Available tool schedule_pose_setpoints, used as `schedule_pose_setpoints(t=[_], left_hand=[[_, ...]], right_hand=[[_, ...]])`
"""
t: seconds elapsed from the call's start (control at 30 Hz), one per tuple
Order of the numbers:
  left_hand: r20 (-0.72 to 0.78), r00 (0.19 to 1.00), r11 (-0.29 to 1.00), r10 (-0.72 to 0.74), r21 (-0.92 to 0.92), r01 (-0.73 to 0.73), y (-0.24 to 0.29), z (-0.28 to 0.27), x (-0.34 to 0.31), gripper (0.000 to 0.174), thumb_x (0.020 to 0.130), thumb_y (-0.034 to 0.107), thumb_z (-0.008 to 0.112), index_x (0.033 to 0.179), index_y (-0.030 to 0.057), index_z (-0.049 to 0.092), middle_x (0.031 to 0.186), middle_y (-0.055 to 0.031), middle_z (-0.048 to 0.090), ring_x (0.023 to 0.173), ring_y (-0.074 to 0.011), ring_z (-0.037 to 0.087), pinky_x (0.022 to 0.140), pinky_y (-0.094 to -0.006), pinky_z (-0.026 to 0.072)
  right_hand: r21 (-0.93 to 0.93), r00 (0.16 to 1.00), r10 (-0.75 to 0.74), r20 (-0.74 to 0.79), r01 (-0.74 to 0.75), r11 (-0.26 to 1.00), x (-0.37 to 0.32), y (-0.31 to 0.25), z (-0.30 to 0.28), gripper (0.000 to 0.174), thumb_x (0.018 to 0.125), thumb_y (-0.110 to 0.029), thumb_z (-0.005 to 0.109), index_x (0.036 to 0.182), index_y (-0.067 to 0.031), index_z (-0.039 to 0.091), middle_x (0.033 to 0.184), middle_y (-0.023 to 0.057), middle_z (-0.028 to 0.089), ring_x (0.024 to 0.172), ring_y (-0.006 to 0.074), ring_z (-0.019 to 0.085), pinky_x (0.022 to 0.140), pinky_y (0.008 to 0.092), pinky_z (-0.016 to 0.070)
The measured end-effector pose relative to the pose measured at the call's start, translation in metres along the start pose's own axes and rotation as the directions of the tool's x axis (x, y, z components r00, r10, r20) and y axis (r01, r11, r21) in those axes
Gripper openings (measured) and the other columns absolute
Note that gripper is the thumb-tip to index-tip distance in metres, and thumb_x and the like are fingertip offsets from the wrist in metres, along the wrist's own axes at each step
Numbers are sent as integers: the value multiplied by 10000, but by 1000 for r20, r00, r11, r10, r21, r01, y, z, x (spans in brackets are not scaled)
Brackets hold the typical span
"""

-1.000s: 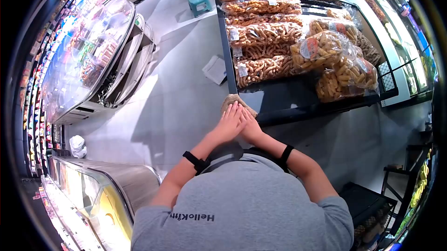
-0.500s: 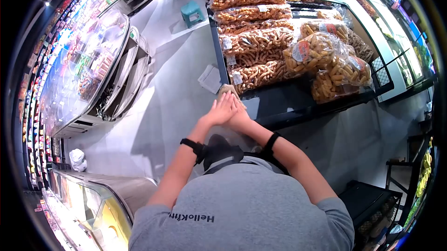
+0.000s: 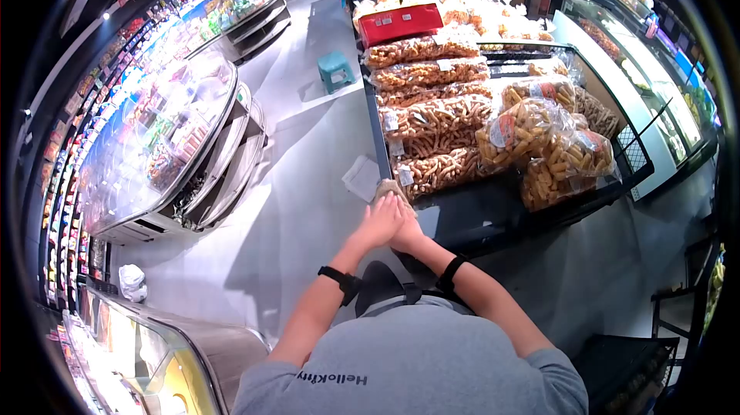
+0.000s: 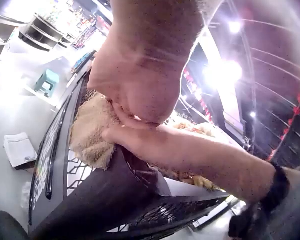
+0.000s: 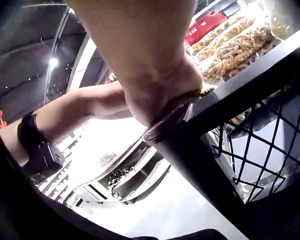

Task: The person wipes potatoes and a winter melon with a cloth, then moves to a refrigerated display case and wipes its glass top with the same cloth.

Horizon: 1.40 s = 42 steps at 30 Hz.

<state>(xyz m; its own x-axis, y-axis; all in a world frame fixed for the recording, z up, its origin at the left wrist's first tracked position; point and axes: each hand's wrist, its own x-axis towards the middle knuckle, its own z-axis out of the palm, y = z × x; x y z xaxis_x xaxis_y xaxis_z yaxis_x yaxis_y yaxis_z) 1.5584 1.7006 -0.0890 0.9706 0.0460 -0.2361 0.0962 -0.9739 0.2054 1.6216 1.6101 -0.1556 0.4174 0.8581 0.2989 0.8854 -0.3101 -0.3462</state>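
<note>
A brown cloth (image 3: 385, 187) lies over the left rim of a black display stand (image 3: 493, 224), beside the nearest bag of twisted snacks (image 3: 439, 171). My left hand (image 3: 383, 221) lies over the right one, its fingers stretched forward onto the cloth. Beneath it, my right hand (image 3: 408, 236) presses on the same cloth, most of its fingers covered. The left wrist view shows the cloth (image 4: 92, 134) hanging over the outer side of the rim, with a right-hand digit along it. In the right wrist view the right hand (image 5: 162, 92) bends down at the stand's corner.
Bagged snacks (image 3: 549, 137) are piled on the stand, and a red box (image 3: 401, 23) sits farther back. On the floor to the left are a teal stool (image 3: 335, 71) and a white paper-like item (image 3: 360, 176). A round tiered candy display (image 3: 173, 145) stands across the aisle.
Both hands and the cloth have moved forward along the left rim, away from the front corner and closer to the nearest bag. The head view has tilted up.
</note>
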Motion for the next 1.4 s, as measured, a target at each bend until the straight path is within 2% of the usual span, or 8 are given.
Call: schedule_pose_setpoints(t=[0.3, 0.37, 0.4, 0.73, 0.8, 0.9, 1.1, 1.4], left_hand=[[-91, 994, 995, -65, -81, 58, 6, 18, 6, 617, 893, 371, 315, 1366, 23, 124, 1418, -209, 91, 1318, -342, 108, 989, -569, 201], [-485, 875, 997, -17, -69, -19, 4, 34, 13, 534, 825, 247, 451, 1251, -52, 329, 1315, -237, 300, 1227, -362, 308, 919, -521, 362], [-287, 952, 948, -112, -319, 15, -6, 41, 20, 638, 885, 352, 351, 1352, -21, 125, 1399, -245, 107, 1314, -365, 86, 1033, -498, 170], [-510, 860, 964, 36, -211, -165, -22, 48, 54, 489, 861, 190, 398, 1213, -139, 318, 1292, -278, 283, 1232, -433, 219, 1034, -505, 182], [-515, 844, 974, 154, 221, -43, -49, 86, 88, 494, 871, 191, 388, 1231, -134, 298, 1301, -278, 267, 1249, -415, 202, 1041, -501, 175], [-567, 822, 999, 43, 1, -51, -59, 84, 104, 520, 884, 237, 370, 1296, -58, 252, 1357, -225, 219, 1283, -369, 167, 1035, -511, 183], [-132, 943, 872, -305, -437, 220, -42, 11, 92, 585, 906, 368, 274, 1381, 74, 100, 1442, -120, 64, 1337, -284, 39, 1039, -528, 117], [-165, 928, 893, -335, -368, 258, -71, 5, 124, 544, 915, 363, 241, 1391, 140, 101, 1456, -57, 37, 1340, -252, 56, 1028, -553, 110]], right_hand=[[201, 995, -9, -99, 29, 979, 0, 11, 12, 699, 800, -355, 447, 1334, 29, 210, 1368, 277, 194, 1274, 412, 191, 1052, 452, 158], [-72, 993, -98, 59, 102, 992, 2, 7, -10, 664, 815, -335, 434, 1332, 22, 220, 1374, 265, 198, 1277, 406, 187, 1041, 453, 187], [31, 998, -60, 36, 59, 998, 2, 15, 7, 714, 811, -356, 438, 1349, 21, 158, 1395, 243, 159, 1295, 392, 147, 1046, 444, 177], [-50, 927, 65, 370, -50, 997, 30, 23, -24, 812, 794, -465, 470, 1383, -59, 87, 1423, 216, 86, 1320, 366, 87, 1038, 488, 144], [37, 942, 44, 332, -60, 998, 40, 33, -15, 860, 770, -510, 491, 1387, -72, 83, 1425, 211, 84, 1321, 362, 84, 1037, 498, 139], [-40, 926, 51, 374, -39, 998, 56, 39, -18, 894, 750, -550, 496, 1392, -90, 76, 1429, 203, 77, 1322, 357, 87, 1035, 504, 137], [-84, 917, 20, 399, 15, 996, 83, 52, -21, 817, 794, -474, 455, 1386, -60, 73, 1428, 209, 59, 1323, 364, 72, 1039, 499, 133], [-131, 906, 53, 421, 3, 991, 122, 67, -14, 819, 798, -500, 437, 1396, -110, 36, 1440, 185, 22, 1330, 351, 27, 1044, 483, 137]])
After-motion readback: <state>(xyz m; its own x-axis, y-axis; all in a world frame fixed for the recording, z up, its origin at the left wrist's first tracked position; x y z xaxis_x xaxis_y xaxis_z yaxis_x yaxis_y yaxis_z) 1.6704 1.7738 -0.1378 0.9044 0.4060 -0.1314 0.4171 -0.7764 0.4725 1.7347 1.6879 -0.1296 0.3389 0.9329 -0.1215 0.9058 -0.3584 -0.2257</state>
